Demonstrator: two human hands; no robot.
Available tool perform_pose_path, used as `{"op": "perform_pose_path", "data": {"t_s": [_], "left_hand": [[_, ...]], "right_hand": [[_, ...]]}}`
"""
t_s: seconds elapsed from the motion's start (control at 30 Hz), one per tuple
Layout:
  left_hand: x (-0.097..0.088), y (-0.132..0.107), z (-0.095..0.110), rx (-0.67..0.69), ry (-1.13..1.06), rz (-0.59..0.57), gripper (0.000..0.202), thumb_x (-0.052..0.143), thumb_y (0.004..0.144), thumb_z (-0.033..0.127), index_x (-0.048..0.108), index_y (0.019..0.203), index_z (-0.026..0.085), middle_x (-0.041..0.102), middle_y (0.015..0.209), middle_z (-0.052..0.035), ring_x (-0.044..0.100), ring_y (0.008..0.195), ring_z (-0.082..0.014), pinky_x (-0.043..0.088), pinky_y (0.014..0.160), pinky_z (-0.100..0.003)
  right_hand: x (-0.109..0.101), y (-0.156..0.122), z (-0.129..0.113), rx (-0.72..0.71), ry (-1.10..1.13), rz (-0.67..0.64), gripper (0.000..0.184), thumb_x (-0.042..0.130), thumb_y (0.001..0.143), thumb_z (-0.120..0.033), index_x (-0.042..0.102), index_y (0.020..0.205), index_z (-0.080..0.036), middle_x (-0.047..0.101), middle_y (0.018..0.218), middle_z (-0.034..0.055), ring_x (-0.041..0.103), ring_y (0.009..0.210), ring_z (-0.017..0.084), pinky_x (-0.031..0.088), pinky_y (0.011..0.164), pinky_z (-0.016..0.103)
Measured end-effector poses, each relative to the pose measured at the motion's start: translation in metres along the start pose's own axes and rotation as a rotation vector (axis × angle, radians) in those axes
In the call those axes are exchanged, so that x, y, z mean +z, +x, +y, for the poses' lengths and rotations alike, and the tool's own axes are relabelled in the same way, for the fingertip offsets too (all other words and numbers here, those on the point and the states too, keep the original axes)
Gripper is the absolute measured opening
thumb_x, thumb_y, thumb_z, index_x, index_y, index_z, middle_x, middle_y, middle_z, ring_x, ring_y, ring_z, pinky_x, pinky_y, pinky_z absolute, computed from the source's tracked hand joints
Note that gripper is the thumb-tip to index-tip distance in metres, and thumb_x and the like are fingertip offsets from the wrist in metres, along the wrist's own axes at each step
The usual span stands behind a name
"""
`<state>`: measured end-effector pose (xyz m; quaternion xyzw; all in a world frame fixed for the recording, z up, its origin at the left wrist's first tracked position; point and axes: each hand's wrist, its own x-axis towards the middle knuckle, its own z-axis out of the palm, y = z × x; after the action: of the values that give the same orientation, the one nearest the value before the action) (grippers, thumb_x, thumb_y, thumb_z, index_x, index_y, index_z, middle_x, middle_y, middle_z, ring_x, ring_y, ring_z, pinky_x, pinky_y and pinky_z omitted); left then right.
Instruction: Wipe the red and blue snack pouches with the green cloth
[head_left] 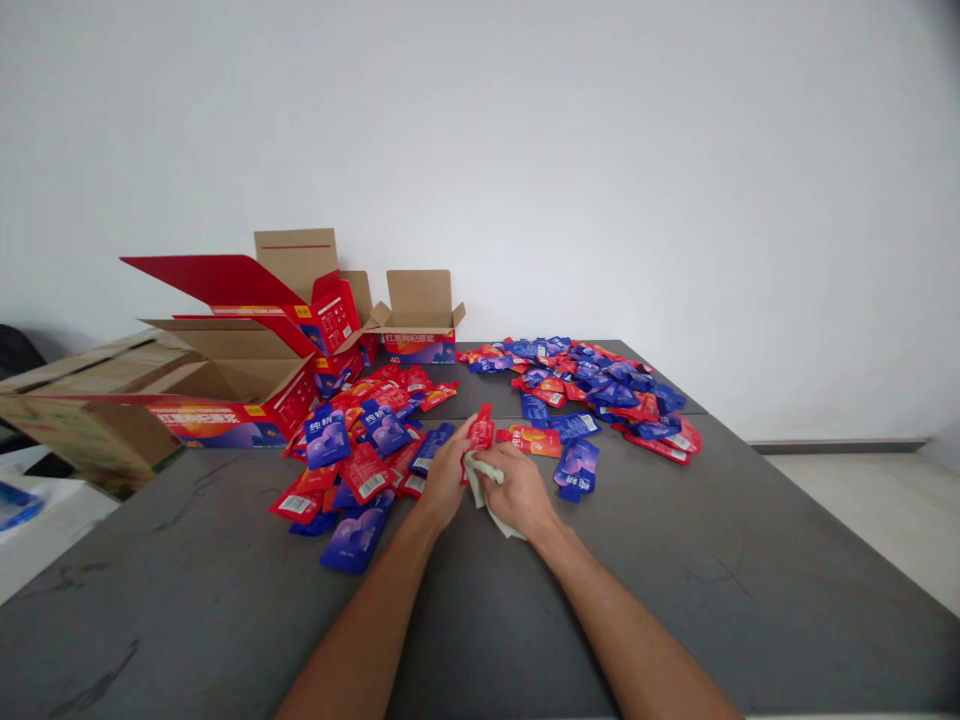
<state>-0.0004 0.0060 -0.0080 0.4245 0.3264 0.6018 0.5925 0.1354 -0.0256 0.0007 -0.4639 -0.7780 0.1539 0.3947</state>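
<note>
Between both hands, above the dark table, is a red spouted pouch with its narrow neck pointing up and away. My left hand is closed on the pouch's left side. In my right hand a pale cloth is bunched and pressed against the pouch's lower part, its tail hanging below the fingers. The pouch's lower end is mostly hidden by the hands and cloth. Just beyond my right hand lie a red-orange pouch and a blue pouch.
A heap of red and blue pouches lies left of my hands, another heap at the far right. Open red printed boxes stand on the left, and a smaller open box at the back. Brown cartons sit beside the grey table.
</note>
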Motion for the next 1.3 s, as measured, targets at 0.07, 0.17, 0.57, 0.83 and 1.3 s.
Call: {"op": "perform_pose_path", "data": {"t_s": [0.07,0.17,0.57,0.83,1.3], "left_hand": [[-0.004,0.003,0.004,0.06,0.092,0.055,0.051,0.053,0.082,0.023,0.062,0.132,0.024,0.061,0.137,-0.0042,0.052,0.13,-0.0241,0.039,0.109,-0.038],[-0.012,0.007,0.013,0.166,0.247,0.13,0.047,0.053,0.084,0.023,0.064,0.129,0.026,0.059,0.139,-0.0021,0.046,0.135,-0.0233,0.028,0.116,-0.039],[-0.031,0.008,-0.003,0.285,1.441,0.246,0.04,0.057,0.083,0.021,0.069,0.121,0.028,0.053,0.141,-0.011,0.041,0.128,-0.0342,0.033,0.105,-0.053],[-0.029,0.005,0.001,0.342,1.621,0.42,0.029,0.05,0.087,0.021,0.075,0.102,0.023,0.06,0.125,-0.0141,0.039,0.124,-0.0365,0.034,0.097,-0.052],[-0.011,-0.003,-0.039,0.196,1.304,-0.015,0.032,0.05,0.084,0.017,0.074,0.105,0.022,0.064,0.116,-0.0195,0.043,0.118,-0.0386,0.031,0.098,-0.054]], "right_hand": [[-0.002,0.001,0.004,0.029,-0.027,0.004,0.032,0.055,0.087,-0.014,0.072,0.109,-0.029,0.069,0.103,0.004,0.063,0.098,0.018,0.049,0.088,0.028],[-0.006,0.004,0.019,0.113,-0.102,0.044,0.029,0.057,0.085,-0.015,0.073,0.106,-0.027,0.068,0.11,0.0058,0.063,0.104,0.02,0.048,0.092,0.029],[-0.022,0.009,0.054,0.505,-0.381,-0.004,0.03,0.058,0.085,-0.03,0.069,0.11,-0.019,0.072,0.104,0.014,0.069,0.092,0.025,0.048,0.079,0.031],[-0.019,0.008,0.032,0.441,-0.152,-0.142,0.021,0.062,0.082,-0.036,0.073,0.093,-0.022,0.075,0.084,0.0079,0.07,0.081,0.024,0.045,0.069,0.029],[-0.024,0.01,0.036,0.494,-0.092,-0.152,0.016,0.06,0.08,-0.034,0.072,0.083,-0.023,0.071,0.075,0.0022,0.064,0.07,0.018,0.04,0.063,0.025]]}}
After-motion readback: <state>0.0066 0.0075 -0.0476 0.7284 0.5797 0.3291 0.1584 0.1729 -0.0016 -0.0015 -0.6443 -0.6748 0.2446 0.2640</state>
